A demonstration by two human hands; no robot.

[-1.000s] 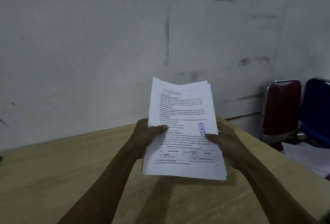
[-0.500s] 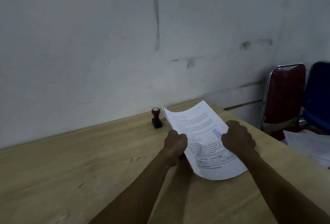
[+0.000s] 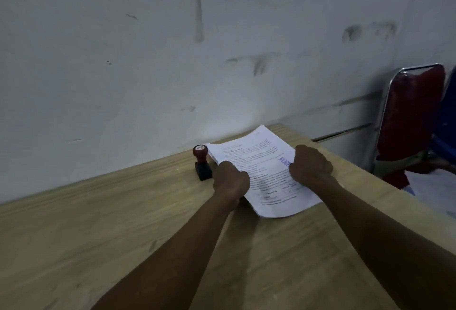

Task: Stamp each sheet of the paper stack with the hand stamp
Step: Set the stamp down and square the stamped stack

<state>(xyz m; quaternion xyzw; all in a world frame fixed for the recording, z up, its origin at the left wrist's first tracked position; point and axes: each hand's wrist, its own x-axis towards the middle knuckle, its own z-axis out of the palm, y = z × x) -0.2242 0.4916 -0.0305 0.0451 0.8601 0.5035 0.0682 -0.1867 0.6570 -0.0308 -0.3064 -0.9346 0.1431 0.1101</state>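
Both forearms are bare, with no sleeves or jewellery.

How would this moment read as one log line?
hands: left, right both on stack | stack: on table, top sheet stamped | stamp: upright, untouched

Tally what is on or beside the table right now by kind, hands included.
Hands: 2, the left hand and the right hand, both on the stack
Hand stamp: 1, upright on the table
Paper stack: 1
Chairs: 2, red chair and a blue one at the frame edge
Total: 6
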